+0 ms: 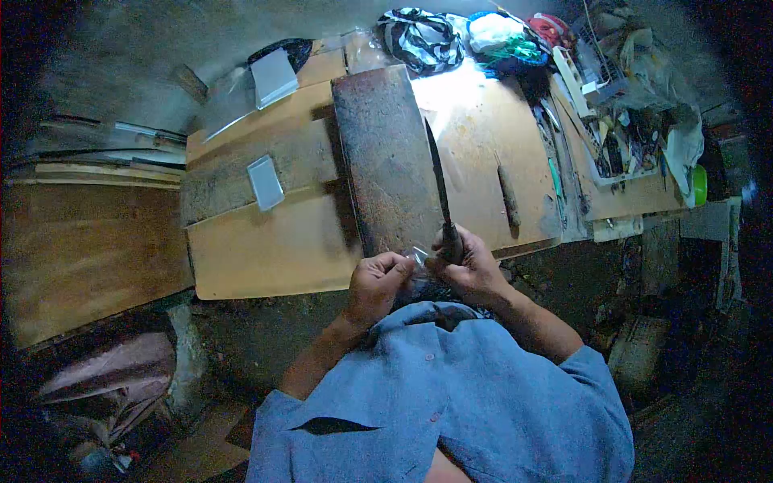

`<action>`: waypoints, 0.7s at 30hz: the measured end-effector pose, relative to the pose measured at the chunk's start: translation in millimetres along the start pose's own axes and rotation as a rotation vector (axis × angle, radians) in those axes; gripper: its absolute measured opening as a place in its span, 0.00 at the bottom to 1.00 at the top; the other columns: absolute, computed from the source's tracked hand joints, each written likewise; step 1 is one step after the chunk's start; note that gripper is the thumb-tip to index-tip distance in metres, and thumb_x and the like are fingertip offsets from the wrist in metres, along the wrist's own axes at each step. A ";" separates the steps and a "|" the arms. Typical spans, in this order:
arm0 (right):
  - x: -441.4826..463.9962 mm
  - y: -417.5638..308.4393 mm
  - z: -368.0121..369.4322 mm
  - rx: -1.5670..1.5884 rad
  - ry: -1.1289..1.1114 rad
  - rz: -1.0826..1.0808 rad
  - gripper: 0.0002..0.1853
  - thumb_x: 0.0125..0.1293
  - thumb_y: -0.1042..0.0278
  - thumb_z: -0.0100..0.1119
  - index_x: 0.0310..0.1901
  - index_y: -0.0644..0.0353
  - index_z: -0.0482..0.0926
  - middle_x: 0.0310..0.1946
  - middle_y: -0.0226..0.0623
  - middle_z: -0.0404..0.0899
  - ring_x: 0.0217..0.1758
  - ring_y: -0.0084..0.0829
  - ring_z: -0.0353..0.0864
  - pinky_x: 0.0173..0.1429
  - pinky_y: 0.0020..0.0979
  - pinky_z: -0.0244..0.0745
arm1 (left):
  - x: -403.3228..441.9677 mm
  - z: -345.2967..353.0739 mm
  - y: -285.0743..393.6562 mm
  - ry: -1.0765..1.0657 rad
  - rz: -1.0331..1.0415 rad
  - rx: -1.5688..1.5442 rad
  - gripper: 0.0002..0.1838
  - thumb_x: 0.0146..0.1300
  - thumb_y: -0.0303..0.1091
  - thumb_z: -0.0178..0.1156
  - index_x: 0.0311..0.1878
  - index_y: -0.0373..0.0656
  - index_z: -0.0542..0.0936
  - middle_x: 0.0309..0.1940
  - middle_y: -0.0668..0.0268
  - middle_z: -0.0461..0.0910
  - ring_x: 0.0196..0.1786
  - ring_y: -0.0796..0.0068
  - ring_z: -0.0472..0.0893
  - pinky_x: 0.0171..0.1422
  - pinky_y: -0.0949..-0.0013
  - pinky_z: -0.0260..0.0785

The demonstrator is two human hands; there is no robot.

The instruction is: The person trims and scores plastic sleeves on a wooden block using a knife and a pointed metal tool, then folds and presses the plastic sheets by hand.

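My right hand is closed round the dark handle of a knife. Its long, thin, dark blade points away from me along the right edge of a thick, worn board. At the board's near end, my left hand is closed in a pinch on a piece of clear plastic. The plastic spans the gap between my hands and reaches the fingers of my right hand. Its lower part hangs in shadow, and its exact shape is hard to make out.
A small clear-and-white packet lies on the cardboard-covered table. A dark-handled tool lies right of the board. A tool basket stands at right; plastic bags and a white stack are at the back.
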State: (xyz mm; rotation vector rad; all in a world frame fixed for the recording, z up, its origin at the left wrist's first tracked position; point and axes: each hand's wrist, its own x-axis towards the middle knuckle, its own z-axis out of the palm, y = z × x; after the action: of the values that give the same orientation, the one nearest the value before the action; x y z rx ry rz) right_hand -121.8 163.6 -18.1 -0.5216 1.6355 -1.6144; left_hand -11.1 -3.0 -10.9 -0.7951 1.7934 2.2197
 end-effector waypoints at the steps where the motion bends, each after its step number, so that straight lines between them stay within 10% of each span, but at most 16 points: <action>1: 0.4 0.4 1.8 0.085 0.018 -0.005 0.13 0.57 0.79 0.60 0.42 0.59 0.69 0.32 0.25 0.70 0.33 0.17 0.70 0.36 0.21 0.67 | -0.2 0.6 2.2 0.000 -0.001 -0.001 0.12 0.67 0.36 0.57 0.31 0.38 0.79 0.24 0.71 0.78 0.26 0.86 0.72 0.32 0.79 0.65; 21: -46.6 -61.0 -53.1 -0.685 -0.105 0.110 0.16 0.56 0.64 0.65 0.45 0.58 0.78 0.36 0.42 0.81 0.39 0.40 0.83 0.42 0.32 0.76 | 3.0 -41.6 22.8 0.343 0.085 -0.311 0.13 0.65 0.39 0.59 0.32 0.38 0.77 0.22 0.68 0.76 0.22 0.80 0.75 0.27 0.75 0.71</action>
State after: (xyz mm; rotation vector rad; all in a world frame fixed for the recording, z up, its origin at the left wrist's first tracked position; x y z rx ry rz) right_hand -146.1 226.2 46.8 -0.8217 2.0798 -0.8981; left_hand -11.9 -48.9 1.6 -1.2499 1.6585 2.5880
